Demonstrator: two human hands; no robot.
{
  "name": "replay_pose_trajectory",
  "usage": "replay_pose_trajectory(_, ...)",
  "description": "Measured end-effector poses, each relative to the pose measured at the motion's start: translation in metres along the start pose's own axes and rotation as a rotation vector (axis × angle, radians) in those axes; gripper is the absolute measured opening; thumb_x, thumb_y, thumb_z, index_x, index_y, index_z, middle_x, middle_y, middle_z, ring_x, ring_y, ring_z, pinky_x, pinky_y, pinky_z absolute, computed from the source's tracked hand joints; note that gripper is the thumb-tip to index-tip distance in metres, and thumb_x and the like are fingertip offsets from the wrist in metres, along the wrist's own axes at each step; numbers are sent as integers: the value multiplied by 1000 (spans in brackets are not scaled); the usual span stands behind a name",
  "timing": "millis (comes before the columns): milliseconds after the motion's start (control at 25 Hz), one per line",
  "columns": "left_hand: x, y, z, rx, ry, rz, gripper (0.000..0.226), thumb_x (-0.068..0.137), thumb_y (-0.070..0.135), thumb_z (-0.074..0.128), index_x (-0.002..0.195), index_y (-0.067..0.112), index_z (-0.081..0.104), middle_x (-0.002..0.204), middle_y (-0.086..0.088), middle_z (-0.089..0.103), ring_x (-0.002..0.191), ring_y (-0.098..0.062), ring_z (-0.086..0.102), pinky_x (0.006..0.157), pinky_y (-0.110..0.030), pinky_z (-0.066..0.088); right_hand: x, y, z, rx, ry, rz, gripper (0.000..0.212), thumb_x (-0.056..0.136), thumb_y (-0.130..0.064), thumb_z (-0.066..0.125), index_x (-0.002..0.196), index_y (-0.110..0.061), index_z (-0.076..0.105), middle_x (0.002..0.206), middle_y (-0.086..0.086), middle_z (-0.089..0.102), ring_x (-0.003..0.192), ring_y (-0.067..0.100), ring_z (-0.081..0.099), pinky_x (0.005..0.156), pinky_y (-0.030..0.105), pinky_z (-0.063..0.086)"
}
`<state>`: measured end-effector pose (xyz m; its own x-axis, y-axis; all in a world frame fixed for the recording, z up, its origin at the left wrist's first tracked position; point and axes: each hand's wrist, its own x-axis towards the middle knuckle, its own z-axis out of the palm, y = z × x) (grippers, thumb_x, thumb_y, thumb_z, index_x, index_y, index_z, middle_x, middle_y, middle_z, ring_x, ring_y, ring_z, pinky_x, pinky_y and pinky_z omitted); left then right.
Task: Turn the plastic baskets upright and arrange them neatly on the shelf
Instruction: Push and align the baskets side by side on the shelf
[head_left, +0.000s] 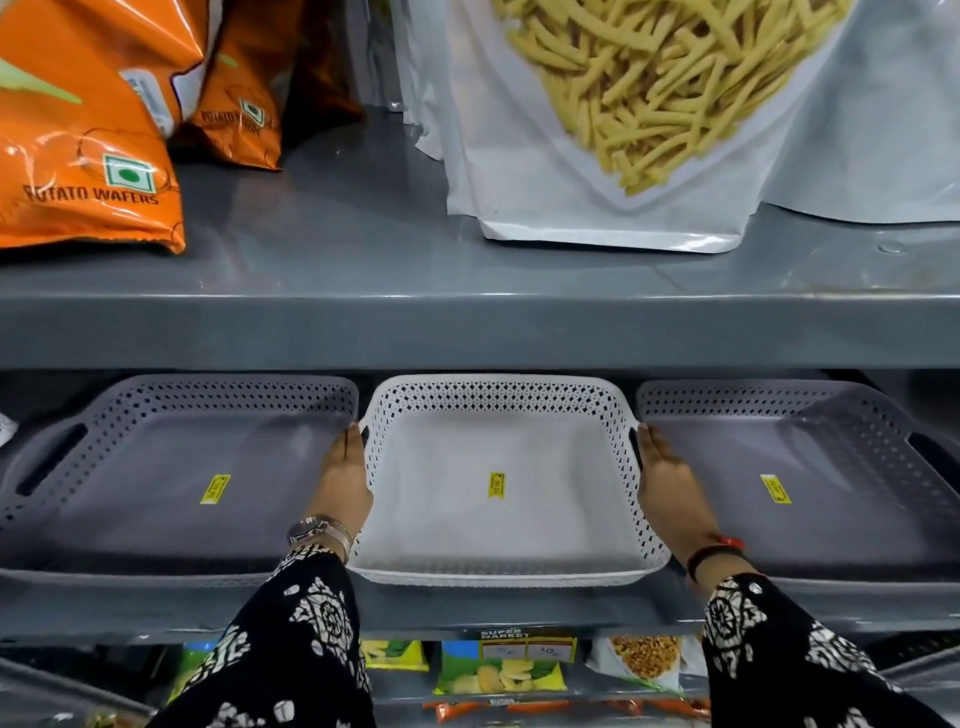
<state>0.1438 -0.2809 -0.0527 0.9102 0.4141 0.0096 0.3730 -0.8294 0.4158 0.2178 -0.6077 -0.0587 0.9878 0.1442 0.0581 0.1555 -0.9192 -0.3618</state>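
Three shallow perforated plastic baskets stand upright, side by side, on the middle grey shelf (415, 613). The white basket (498, 525) is in the centre, with a grey basket (171, 467) to its left and another grey basket (810, 467) to its right. Each has a yellow sticker on its floor. My left hand (345, 475) lies flat against the white basket's left wall near the handle. My right hand (665, 480) presses flat against its right wall. The fingertips of both hands are hidden behind the rim.
The upper shelf (467, 322) juts out just above the baskets and carries orange potato wafer bags (83, 145) and a white pouch of yellow snack sticks (613, 156). Snack packets (498, 673) fill the shelf below.
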Motion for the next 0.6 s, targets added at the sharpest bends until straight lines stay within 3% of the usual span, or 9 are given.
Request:
replay_pose_trajectory(360,33,0,6,28,11,3,70,77,-22,33,143,-5,18,144,-28,33,123,-40,46,105,-43,42,29,-1,4,37,25,33,63,76,16,35,136,3,29,148,22,30,117,41,51,95,49,47)
replay_pose_trajectory(600,20,0,5,74,27,20,65,81,-17,30,143,-4,18,138,-28,40,103,-40,57,87,-46,52,14,-2,0,33,-12,48,67,76,17,33,140,-2,22,150,17,27,104,42,59,82,47,51)
